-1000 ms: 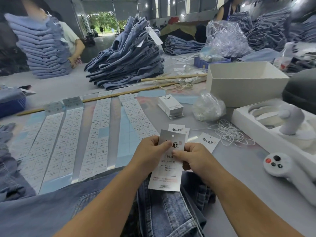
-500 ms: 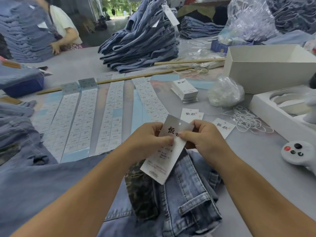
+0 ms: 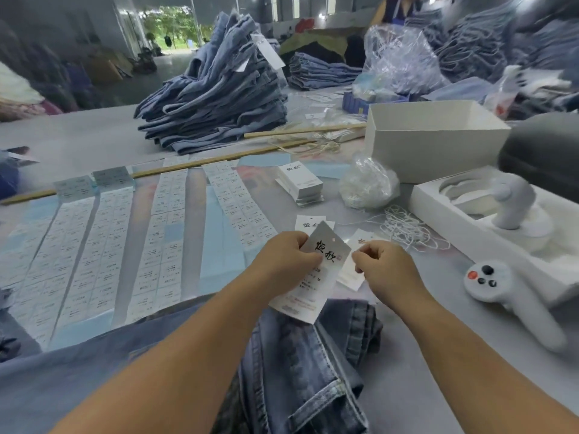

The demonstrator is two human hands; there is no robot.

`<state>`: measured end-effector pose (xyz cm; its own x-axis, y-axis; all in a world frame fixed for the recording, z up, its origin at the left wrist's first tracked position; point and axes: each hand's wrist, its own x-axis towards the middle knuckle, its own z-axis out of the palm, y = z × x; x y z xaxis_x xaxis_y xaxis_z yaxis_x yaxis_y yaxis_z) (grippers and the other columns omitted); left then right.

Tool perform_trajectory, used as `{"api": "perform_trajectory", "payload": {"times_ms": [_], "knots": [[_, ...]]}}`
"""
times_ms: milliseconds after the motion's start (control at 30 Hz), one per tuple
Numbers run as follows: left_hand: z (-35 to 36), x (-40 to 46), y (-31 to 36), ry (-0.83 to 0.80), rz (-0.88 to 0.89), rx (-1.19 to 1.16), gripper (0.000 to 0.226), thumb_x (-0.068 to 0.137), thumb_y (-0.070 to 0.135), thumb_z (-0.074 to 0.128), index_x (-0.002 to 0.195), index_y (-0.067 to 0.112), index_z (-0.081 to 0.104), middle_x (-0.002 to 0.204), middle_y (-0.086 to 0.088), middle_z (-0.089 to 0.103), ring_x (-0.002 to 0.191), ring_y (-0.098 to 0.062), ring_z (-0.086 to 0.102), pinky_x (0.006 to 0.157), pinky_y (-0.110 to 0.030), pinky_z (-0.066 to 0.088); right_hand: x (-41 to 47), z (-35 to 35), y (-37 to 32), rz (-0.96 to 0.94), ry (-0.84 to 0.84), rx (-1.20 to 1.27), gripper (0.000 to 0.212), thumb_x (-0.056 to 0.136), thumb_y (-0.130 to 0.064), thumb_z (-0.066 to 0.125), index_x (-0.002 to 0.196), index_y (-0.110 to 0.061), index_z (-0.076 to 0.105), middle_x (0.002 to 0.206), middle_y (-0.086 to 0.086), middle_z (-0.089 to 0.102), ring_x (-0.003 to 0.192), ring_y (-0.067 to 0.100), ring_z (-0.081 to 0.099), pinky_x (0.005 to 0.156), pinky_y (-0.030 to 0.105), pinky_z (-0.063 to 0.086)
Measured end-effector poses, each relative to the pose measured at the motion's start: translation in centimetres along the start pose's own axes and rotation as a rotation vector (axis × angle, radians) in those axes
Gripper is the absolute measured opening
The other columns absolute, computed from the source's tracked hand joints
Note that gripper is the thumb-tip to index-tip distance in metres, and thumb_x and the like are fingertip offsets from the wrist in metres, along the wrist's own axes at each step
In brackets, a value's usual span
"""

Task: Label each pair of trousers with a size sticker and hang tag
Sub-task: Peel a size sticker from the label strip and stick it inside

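Observation:
A pair of blue jeans lies at the near table edge under my arms. My left hand pinches the left edge of a white hang tag with black characters and a punched hole, held tilted above the jeans. My right hand hovers just right of the tag, apart from it, with fingers curled and nothing visible between them. Long strips of size stickers cover the table to the left. Loose hang tags lie behind my hands.
A stack of tags, a bag of strings and loose white strings lie ahead. A white box, a foam tray and a white controller stand to the right. A jeans pile rises behind thin wooden sticks.
My right hand has let go of the hang tag and drawn a little to the right. The left hand keeps hold of the tag, which is tilted more.

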<state>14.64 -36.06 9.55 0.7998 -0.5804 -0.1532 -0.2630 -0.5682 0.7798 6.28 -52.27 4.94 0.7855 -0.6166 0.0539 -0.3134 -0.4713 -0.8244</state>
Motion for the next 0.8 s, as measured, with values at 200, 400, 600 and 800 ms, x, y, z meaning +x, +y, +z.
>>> {"api": "perform_trajectory", "payload": {"times_ms": [200, 400, 600, 800], "knots": [[3.5, 5.7, 2.1, -0.008, -0.026, 0.015, 0.009, 0.091, 0.024, 0.055, 0.096, 0.029, 0.061, 0.088, 0.005, 0.071, 0.075, -0.015, 0.07, 0.064, -0.028, 0.056, 3.8, -2.3, 4.2, -0.021, 0.138, -0.438, 0.022, 0.09, -0.015, 0.049, 0.099, -0.011, 0.069, 0.104, 0.007, 0.064, 0.094, 0.025, 0.054, 0.073, 0.032, 0.044], [6.5, 9.5, 2.2, 0.009, -0.047, -0.022, 0.007, 0.09, 0.02, 0.054, 0.087, 0.025, 0.059, 0.087, 0.005, 0.067, 0.077, -0.015, 0.066, 0.063, -0.027, 0.052, 6.4, -1.5, 5.8, -0.067, 0.15, -0.725, 0.024, 0.093, -0.022, 0.047, 0.104, -0.009, 0.065, 0.113, 0.01, 0.055, 0.108, 0.03, 0.048, 0.084, 0.036, 0.043], [6.8, 9.9, 1.4, 0.013, -0.063, -0.105, 0.009, 0.091, 0.021, 0.055, 0.085, 0.022, 0.063, 0.087, 0.003, 0.07, 0.079, -0.018, 0.068, 0.072, -0.033, 0.054, 7.7, -0.8, 5.5, -0.059, 0.161, -0.847, 0.024, 0.087, -0.013, 0.05, 0.107, -0.011, 0.063, 0.112, 0.008, 0.06, 0.106, 0.03, 0.052, 0.088, 0.037, 0.042], [5.1, 8.8, 1.9, 0.057, -0.075, -0.309, 0.008, 0.094, 0.022, 0.057, 0.098, 0.022, 0.064, 0.093, 0.001, 0.073, 0.081, -0.02, 0.071, 0.074, -0.036, 0.058, 7.2, -0.5, 4.3, -0.089, 0.191, -0.705, 0.016, 0.095, -0.01, 0.043, 0.105, -0.008, 0.055, 0.113, 0.011, 0.055, 0.108, 0.03, 0.047, 0.091, 0.038, 0.034]]}}
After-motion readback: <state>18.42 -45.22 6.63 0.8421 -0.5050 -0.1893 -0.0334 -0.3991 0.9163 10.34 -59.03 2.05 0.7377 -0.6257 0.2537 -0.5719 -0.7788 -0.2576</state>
